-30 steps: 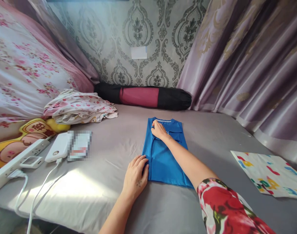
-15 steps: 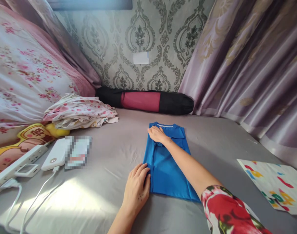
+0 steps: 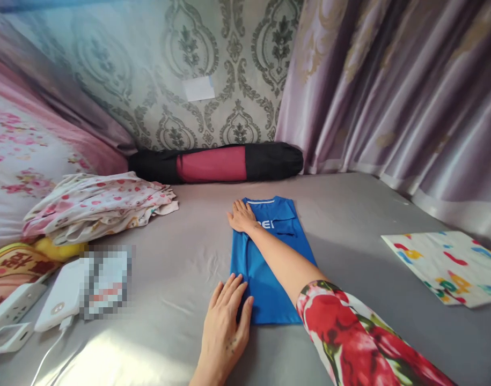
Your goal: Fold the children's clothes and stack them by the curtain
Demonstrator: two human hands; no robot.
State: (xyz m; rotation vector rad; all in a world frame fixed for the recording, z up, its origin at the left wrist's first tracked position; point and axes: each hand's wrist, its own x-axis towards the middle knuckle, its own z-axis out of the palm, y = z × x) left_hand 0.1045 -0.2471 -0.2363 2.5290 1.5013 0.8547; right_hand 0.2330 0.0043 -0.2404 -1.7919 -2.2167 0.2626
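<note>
A blue T-shirt (image 3: 269,262) lies on the grey bed sheet with its sides folded inward, forming a narrow upright strip. Its white-trimmed neckline is at the far end, and part of a white printed word shows below it. My right hand (image 3: 242,215) rests flat on the shirt's upper left, fingers stretched out, and my forearm crosses over the cloth. Beside the lower left edge, my left hand (image 3: 228,316) lies with its fingers extended, their tips touching the shirt's border. The forearm hides part of the shirt's right side.
A folded white cloth with colourful prints (image 3: 450,268) lies to the right. At the left are a crumpled patterned cloth (image 3: 104,206), a white power bank (image 3: 64,295) with a cable, and a power strip (image 3: 17,308). A black and pink rolled bag (image 3: 213,163) lies along the wall.
My right hand has shifted from the shirt's neck area to its upper left edge, uncovering part of the white print. The left hand stays by the lower left edge. The view has turned rightward.
</note>
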